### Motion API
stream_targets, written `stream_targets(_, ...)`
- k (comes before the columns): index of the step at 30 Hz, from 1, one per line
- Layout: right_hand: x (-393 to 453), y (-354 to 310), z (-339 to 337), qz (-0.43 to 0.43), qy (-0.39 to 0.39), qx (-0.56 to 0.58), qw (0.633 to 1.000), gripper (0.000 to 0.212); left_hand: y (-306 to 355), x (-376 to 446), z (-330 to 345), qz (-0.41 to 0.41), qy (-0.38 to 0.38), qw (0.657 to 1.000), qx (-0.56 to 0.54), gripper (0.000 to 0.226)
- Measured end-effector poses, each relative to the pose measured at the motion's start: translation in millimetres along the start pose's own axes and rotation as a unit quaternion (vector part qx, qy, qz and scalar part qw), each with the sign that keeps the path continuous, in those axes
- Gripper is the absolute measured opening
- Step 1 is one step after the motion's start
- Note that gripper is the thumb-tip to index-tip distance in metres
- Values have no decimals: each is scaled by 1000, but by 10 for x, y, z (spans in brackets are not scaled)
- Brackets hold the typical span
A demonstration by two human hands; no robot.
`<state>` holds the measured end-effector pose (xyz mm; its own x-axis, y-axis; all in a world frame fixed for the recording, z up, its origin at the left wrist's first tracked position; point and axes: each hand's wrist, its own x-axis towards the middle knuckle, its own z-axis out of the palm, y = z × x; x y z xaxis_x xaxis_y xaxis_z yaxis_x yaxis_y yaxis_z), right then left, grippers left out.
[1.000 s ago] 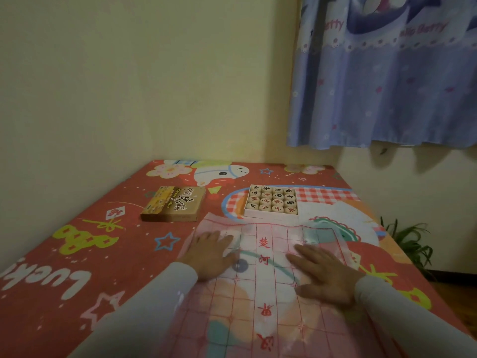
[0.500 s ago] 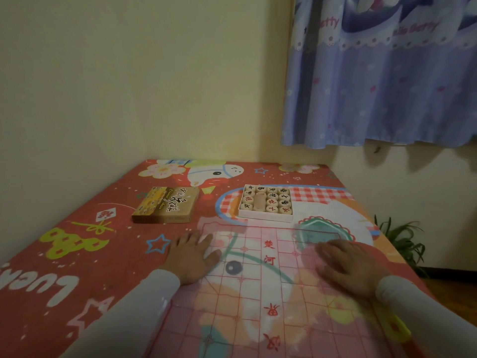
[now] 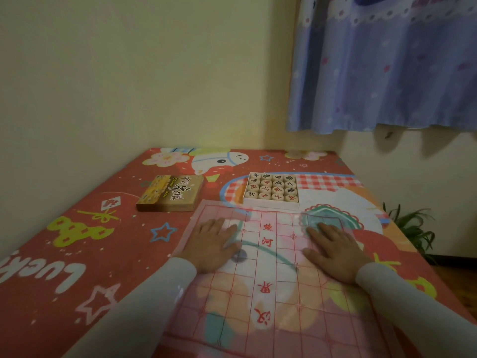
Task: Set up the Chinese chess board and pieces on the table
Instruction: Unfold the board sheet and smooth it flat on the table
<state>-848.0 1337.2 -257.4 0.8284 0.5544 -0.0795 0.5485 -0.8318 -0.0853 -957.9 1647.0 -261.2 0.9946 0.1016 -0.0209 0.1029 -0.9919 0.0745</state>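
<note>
Table [image 3: 77, 254]: red cartoon cloth. Translucent board sheet [image 3: 268, 280]: spread at near centre. Left hand [image 3: 214, 244], right hand [image 3: 333, 251]: fingers straight, close together, flat on sheet, likely smoothing it. Lid [image 3: 170, 193], tray of pieces [image 3: 271, 189]: beyond, untouched.

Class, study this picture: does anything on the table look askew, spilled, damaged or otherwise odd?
Nothing stands out. The thin translucent red-gridded board sheet lies flat under the left hand and right hand; the round wooden pieces sit in neat rows in their white tray, and the yellow-brown box lid lies flat beside it.
</note>
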Motion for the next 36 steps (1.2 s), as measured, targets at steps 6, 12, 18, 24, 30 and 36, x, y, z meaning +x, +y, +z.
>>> stream_targets(6, 7, 56, -35, -6, -21, -4, 1000, 108, -184, -65, -4, -53, -20, 998, 3, 67)
stream_targets(12, -17, -18, -132, -28, 5, 5, 1000, 68, -336, -100, -177, -84, 55, 994, -42, 57)
stream_targets(18, -153, -560, -225, -85, 13, 89, 992, 65, -51, -276, -161, 22, 66, 997, -43, 53)
stream_targets(24, -237, -895, -104, -146, -6, 84, 986, 62, 156, -595, -153, 78, 129, 987, -52, 61)
stream_targets(30, -159, -904, 20, -130, -33, -12, 991, 114, 136, -967, 48, 31, -26, 999, -7, 65)
stream_targets(36, -164, -846, 33, -112, -45, -20, 993, 108, -115, -1193, 12, -20, -17, 1000, 7, 66)
